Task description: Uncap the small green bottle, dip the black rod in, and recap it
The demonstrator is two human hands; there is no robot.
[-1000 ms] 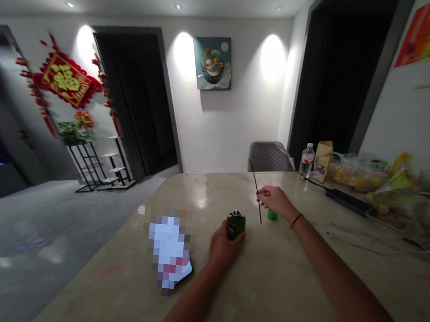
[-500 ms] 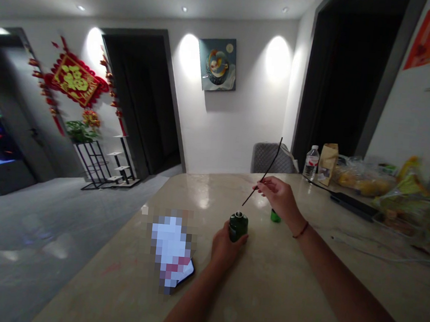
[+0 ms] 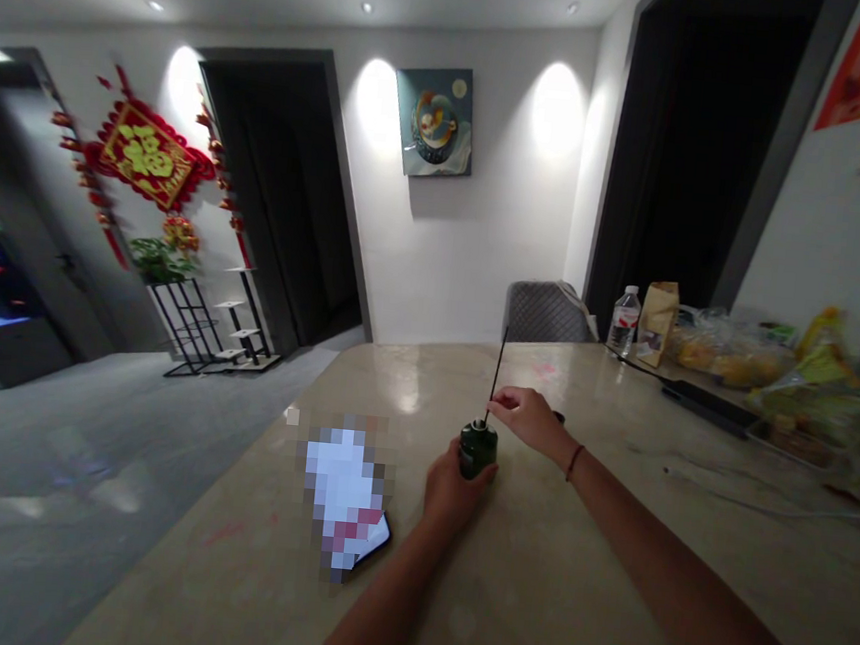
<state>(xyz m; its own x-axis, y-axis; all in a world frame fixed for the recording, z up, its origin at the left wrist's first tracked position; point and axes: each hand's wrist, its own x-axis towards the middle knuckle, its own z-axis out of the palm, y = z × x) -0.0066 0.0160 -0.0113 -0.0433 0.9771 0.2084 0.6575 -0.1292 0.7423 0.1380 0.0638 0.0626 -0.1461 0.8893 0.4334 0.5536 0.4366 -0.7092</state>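
My left hand is wrapped round a small dark green bottle that stands upright on the table. The bottle's narrow mouth is uncovered. Pinched in my right hand is a thin dark stick, nearly vertical, its lower end at the bottle's mouth. I cannot tell how far inside the tip reaches. Behind my right hand the green cap is mostly hidden; only a dark edge shows.
A phone, partly pixelated, lies left of my left hand on the stone-topped table. At the right are a water bottle, a paper bag, a black power strip, a white cable and plastic bags. A grey chair stands behind.
My right hand has moved left and down with the stick, bringing its lower end to the bottle's mouth. The stick has turned from slanted to nearly upright. My left hand keeps its grip.
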